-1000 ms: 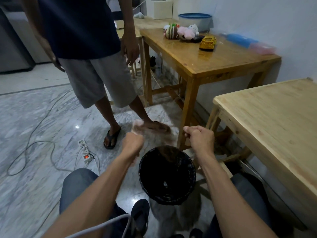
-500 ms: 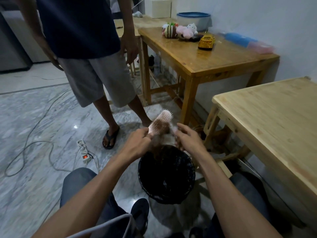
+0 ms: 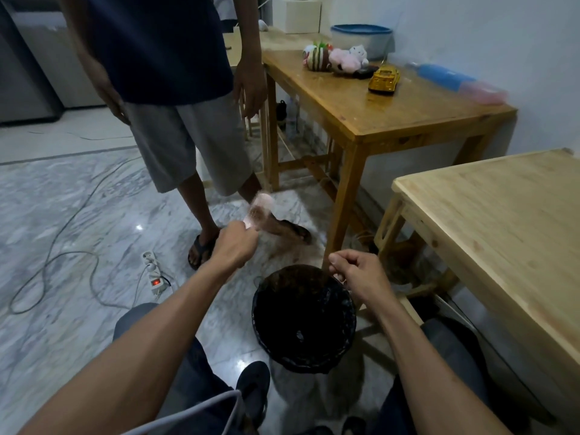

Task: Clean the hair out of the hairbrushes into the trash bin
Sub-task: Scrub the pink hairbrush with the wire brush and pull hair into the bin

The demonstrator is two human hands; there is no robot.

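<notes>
Hands (image 3: 233,246) parted — hairbrush (image 3: 260,210) blurred, perhaps over marble floor (image 3: 62,215).

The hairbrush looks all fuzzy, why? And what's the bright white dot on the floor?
In the head view the hairbrush is smeared by motion blur while the left hand grips it, so its bristles can't be made out; the trash bin and the right hand look sharper. The white dot is glare on the shiny marble floor. The wide lens bends the edges.
</notes>
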